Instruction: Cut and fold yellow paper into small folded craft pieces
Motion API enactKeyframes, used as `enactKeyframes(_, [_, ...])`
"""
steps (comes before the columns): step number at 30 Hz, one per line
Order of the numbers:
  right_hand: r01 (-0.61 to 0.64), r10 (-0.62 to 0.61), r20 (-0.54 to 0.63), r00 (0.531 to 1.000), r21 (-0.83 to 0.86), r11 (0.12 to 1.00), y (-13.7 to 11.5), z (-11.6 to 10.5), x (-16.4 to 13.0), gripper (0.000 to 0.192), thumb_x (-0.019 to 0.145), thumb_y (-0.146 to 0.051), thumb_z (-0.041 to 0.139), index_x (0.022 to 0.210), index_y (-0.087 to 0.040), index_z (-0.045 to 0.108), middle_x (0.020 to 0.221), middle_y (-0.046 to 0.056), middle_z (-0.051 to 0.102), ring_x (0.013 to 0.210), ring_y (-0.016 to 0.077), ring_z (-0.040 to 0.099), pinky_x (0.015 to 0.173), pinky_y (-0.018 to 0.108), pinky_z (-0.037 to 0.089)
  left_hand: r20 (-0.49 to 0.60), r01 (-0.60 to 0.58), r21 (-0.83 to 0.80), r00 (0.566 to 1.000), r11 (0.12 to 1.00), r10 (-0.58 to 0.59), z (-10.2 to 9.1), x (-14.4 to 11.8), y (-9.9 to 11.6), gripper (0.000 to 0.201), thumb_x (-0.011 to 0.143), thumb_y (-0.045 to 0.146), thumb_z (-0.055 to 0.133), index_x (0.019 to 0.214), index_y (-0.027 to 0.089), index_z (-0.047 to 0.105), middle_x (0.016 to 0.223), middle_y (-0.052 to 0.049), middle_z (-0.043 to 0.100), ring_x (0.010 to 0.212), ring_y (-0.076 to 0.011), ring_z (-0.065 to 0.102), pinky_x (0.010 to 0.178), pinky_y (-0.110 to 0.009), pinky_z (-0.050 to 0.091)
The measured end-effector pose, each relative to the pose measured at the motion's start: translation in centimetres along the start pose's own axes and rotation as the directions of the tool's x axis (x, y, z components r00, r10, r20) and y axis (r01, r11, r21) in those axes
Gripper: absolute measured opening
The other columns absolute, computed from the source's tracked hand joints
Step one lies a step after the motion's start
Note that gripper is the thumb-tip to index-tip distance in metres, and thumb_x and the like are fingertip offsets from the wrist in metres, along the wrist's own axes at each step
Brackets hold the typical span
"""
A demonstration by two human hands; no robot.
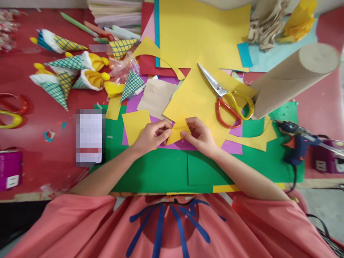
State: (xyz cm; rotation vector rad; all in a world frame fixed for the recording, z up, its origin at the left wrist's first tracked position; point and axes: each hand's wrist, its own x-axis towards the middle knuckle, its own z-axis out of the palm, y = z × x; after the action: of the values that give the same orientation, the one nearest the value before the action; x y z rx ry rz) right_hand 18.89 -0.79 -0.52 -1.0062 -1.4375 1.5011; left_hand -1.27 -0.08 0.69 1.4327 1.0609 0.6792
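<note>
My left hand [153, 135] and my right hand [201, 137] face each other near the middle of the table. Between them is a small piece of yellow paper [176, 133], its left edge pinched by my left fingers and its right side gripped by my right thumb and curled fingers. Beneath lies a larger yellow sheet [193, 100], with open scissors [221, 91] resting on it, one handle red and one yellow. A yellow paper square [137, 125] sits partly under my left wrist, close to a beige paper piece [157, 95].
At the right stand a brown paper roll [292, 82] and a blue glue gun [298, 147]. Several checked paper cones [72, 61] lie at the upper left, above a phone [90, 138]. A stack of coloured sheets [204, 32] is at the back. Green sheets [153, 172] cover the front.
</note>
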Motion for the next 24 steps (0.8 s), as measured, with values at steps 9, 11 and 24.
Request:
enactKeyframes(9, [0.003,0.001,0.037,0.999,-0.105,0.994,0.15,-0.13,-0.16,0.023,0.087,-0.038,0.060,0.101,-0.023,0.049,0.083,-0.001,0.050,0.062,0.0097,0.044,0.054,0.026,0.038,-0.028,-0.011,0.055,1.000,0.998,0.013,-0.02,0.00,-0.06,0.014,0.087,0.027,0.054,0.075,0.018,0.053,0.058,0.006,0.052,0.047,-0.0057,0.053,0.046,-0.016,0.043])
enactKeyframes(11, [0.017,-0.012,0.044,0.999,-0.114,0.993,0.13,-0.12,-0.16,0.022,0.088,-0.037,0.059,0.101,-0.023,0.049,0.083,-0.001,0.050,0.062,0.0097,0.043,0.054,0.026,0.038,-0.036,-0.020,0.065,0.999,0.998,0.022,-0.07,0.02,-0.06,0.015,0.086,0.026,0.054,0.074,0.018,0.052,0.057,0.006,0.050,0.047,-0.0054,0.052,0.045,-0.015,0.042])
enactKeyframes(24, [-0.056,0.056,-0.037,0.998,-0.005,0.998,-0.32,-0.01,0.05,0.028,0.084,-0.044,0.064,0.098,-0.024,0.050,0.083,0.000,0.055,0.063,0.0113,0.051,0.055,0.027,0.045,-0.022,0.005,0.063,1.000,0.998,-0.004,0.07,-0.02,0.16,0.021,0.089,0.033,0.054,0.074,0.019,0.052,0.053,0.006,0.052,0.045,-0.0066,0.052,0.045,-0.016,0.042])
